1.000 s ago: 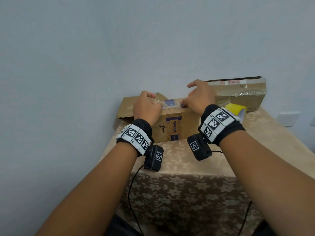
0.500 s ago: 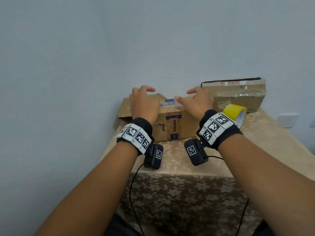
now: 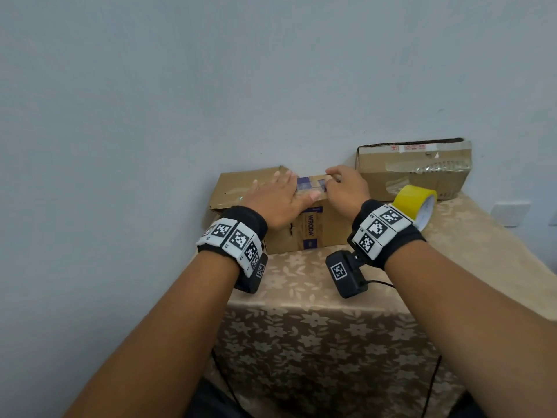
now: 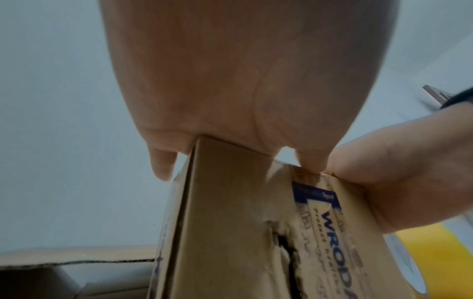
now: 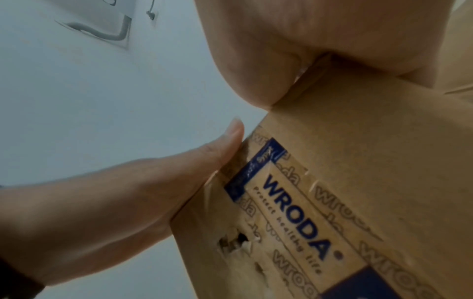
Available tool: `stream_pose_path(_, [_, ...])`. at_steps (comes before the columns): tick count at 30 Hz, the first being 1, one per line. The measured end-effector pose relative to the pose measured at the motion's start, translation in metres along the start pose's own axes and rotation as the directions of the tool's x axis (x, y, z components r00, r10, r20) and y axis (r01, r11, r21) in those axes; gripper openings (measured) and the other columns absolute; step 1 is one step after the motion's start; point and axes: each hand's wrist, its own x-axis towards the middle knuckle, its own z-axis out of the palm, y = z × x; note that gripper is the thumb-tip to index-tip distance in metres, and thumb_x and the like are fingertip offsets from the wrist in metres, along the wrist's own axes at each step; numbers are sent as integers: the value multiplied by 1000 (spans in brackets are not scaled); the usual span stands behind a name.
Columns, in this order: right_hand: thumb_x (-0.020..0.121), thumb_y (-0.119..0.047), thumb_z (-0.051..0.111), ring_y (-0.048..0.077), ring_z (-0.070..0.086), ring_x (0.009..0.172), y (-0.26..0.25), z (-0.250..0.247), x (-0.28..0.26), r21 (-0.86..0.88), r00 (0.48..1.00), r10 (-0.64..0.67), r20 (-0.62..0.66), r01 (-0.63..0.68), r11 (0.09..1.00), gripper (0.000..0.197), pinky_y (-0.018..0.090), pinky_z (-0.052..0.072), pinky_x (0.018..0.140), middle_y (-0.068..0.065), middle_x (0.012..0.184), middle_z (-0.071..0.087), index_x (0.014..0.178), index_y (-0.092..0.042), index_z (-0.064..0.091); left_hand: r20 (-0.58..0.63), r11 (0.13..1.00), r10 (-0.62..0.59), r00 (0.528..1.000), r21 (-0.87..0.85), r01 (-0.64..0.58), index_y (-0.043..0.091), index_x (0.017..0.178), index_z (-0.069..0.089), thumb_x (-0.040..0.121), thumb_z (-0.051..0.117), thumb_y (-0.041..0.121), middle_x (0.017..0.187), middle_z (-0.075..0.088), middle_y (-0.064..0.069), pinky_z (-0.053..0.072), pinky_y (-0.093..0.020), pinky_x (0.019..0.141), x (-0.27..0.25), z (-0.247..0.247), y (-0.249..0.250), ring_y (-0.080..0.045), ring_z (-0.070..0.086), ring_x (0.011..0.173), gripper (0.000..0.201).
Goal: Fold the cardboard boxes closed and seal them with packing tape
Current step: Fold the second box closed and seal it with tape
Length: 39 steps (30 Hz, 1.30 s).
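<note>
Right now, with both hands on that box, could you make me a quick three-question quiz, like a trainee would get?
1. True or false: the left hand lies flat with straight fingers on top of the WRODA box.
2. What colour is the tape roll beside the right wrist?
3. The second box stands: A) behind the roll, by the wall; B) on the floor; C) atop the WRODA box.

Key: 1 true; 2 yellow; 3 A.
</note>
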Motion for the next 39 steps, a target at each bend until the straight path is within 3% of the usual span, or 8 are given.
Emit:
stream_pose_path(5, [102, -30, 59, 22, 53, 126, 3, 0, -4, 45, 1000, -3, -26, 4, 999, 39, 26, 38, 94, 6, 140, 58, 137, -14, 58, 30, 993, 97, 995, 68, -99, 50, 158, -2, 95, 23, 76, 171, -5, 7, -4, -65, 122, 1, 3, -4, -25, -8, 157, 72])
stream_pose_path(14, [109, -18, 45, 21, 55, 125, 5, 0, -2, 34, 1000, 12, -26, -12, 999, 34, 13, 40, 78, 9, 142, 56, 140, -10, 55, 17, 996, 30, 999, -86, -29, 26, 163, 14, 104, 17, 62, 171, 2, 4, -1, -58, 123, -3, -3, 2, -26, -10, 157, 69])
stream_pose_path(20, [112, -21, 38, 23, 53, 129, 6, 0, -2, 32, 999, 25, -24, -25, 999, 36, 19, 39, 84, 10, 143, 55, 143, -9, 52, -58, 950, -83, 995, -306, 61, 26, 162, 18, 110, 20, 47, 171, 1, -2, -2, -47, 124, -2, 4, -17, -31, -13, 156, 56])
stream_pose_path(24, [111, -22, 38, 29, 45, 139, 5, 2, 0, 68, 996, 87, -29, -84, 994, 41, 35, 38, 110, 12, 152, 49, 150, -10, 43, -55, 778, -201, 978, -615, 125, 26, 163, 9, 108, 42, 38, 170, 13, -5, 18, -45, 125, 0, 3, -20, -30, 19, 155, 65])
stream_pose_path(28, [110, -37, 41, 34, 51, 133, 6, -1, 2, 136, 975, 222, -5, -220, 966, 49, 36, 41, 104, 16, 148, 52, 148, -6, 44, -13, 651, -397, 918, -709, 272, 10, 154, 22, 101, 52, 41, 134, 57, -11, 49, -45, 103, 3, -1, -14, -29, 60, 114, 69])
stream_pose_path(31, [110, -35, 41, 34, 51, 133, 8, -3, 3, 138, 980, 199, -3, -197, 971, 46, 35, 41, 103, 13, 146, 54, 146, -7, 49, -100, 721, -419, 902, -641, 264, 7, 148, 37, 101, 49, 45, 145, 52, -10, 43, -43, 107, 3, 1, -12, -33, 52, 128, 61])
stream_pose_path(36, [106, -44, 42, 33, 49, 137, 0, -12, 2, 205, 986, 157, -65, -141, 969, 46, 40, 40, 106, 11, 149, 52, 140, -14, 52, -253, 719, -406, 878, -681, 136, 8, 158, 29, 100, 54, 41, 160, 37, -9, 34, -38, 115, -5, -9, -5, -28, 39, 144, 71])
stream_pose_path(39, [106, -44, 43, 29, 60, 119, -10, -20, 3, 193, 985, 67, -157, -35, 981, 45, 36, 45, 92, 7, 129, 65, 131, -12, 62, -381, 720, -433, 817, -691, 59, 13, 157, 35, 100, 51, 41, 159, 41, -6, 32, -37, 115, -8, -19, 0, -25, 40, 144, 65])
